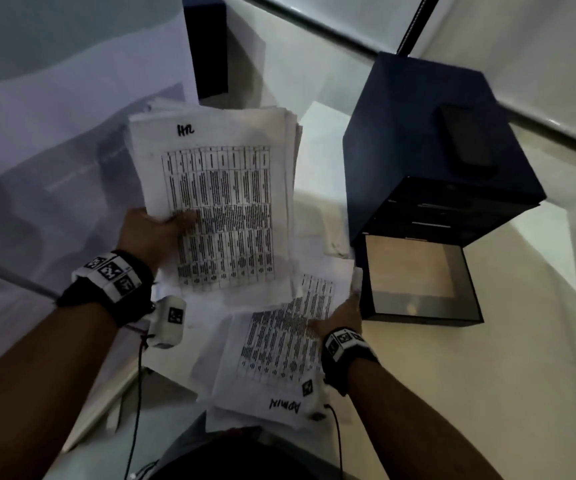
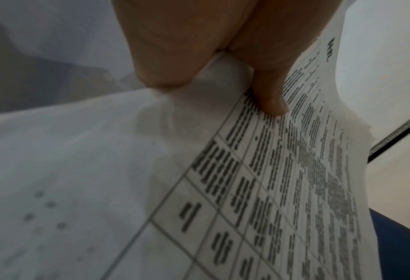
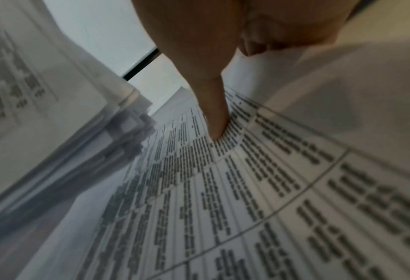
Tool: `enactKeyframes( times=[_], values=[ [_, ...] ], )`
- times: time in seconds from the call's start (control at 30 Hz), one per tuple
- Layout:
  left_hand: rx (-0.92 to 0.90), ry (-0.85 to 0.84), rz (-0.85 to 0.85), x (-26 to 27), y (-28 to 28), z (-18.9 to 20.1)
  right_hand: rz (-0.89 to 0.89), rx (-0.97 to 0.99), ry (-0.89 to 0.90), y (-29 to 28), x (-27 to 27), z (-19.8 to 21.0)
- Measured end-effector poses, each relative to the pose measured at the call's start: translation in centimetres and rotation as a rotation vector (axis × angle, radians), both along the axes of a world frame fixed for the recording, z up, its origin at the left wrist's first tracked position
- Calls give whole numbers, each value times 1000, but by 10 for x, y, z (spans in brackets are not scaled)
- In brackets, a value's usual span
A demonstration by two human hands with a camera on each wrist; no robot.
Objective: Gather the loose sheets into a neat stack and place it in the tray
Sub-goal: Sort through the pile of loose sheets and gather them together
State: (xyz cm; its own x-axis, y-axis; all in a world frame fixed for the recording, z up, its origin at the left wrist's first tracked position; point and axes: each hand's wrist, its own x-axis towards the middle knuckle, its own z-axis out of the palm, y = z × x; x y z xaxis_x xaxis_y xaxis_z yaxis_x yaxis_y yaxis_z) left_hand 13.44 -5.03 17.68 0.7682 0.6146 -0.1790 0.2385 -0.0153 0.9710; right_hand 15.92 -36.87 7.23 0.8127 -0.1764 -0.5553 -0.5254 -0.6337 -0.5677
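Desk (image 1: 331, 98): pale surface, carrying everything below.

Drawer unit (image 1: 435, 161): dark blue box, far right on the desk; a dark phone (image 1: 466, 140) lies on its top. Seen in the head view only.

Tray (image 1: 418, 275): the unit's lowest drawer, pulled out toward the near side, pale bottom showing; no sheets in it.

Held stack (image 1: 217, 209): thick bundle of printed table sheets, handwritten mark at the far end, raised at centre left. Its edges are uneven; the right wrist view shows them stepped (image 3: 127, 121).

Left hand (image 1: 155, 230): grips the stack's near left edge. The left wrist view alone shows the thumb (image 2: 268, 91) on top and a finger (image 2: 165, 62) curled beneath.

Loose sheets (image 1: 279, 348): overlapping pages near centre, the nearest marked "ADMIN", just left of the tray.

Right hand (image 1: 342, 317): on the loose sheets. The right wrist view shows the thumb (image 3: 213, 106) pressing the top page; the other fingers are hidden, so its grip cannot be told.
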Motion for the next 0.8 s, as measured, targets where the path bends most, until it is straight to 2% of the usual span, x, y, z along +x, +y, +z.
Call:
enactKeyframes(
  times=[0.13, 0.3, 0.37, 0.4, 0.47, 0.57, 0.63, 0.73, 0.8],
  values=[
    [-127, 91, 8, -12, -4, -13, 27, -190, -82, -3, 2, 12],
    [-302, 243, -38, -17, -5, -56, 147, -272, -312, -20, 10, 85],
    [-345, 345, -75, -20, -6, -92, 178, -334, -420, -31, 17, 121],
    [-354, 415, -104, -18, -2, -126, 185, -364, -458, -37, 22, 138],
    [-330, 520, -173, -19, -12, -137, 188, -370, -551, -47, 32, 169],
    [-216, 591, -202, -20, -39, -107, 149, -348, -733, -56, 45, 210],
    [-121, 593, -200, -21, -49, -97, 124, -268, -771, -59, 55, 221],
    [20, 528, -213, -21, -57, -95, 114, -98, -713, -54, 65, 214],
    [65, 523, -190, -21, -59, -96, 129, -9, -580, -43, 66, 193]
  ],
)
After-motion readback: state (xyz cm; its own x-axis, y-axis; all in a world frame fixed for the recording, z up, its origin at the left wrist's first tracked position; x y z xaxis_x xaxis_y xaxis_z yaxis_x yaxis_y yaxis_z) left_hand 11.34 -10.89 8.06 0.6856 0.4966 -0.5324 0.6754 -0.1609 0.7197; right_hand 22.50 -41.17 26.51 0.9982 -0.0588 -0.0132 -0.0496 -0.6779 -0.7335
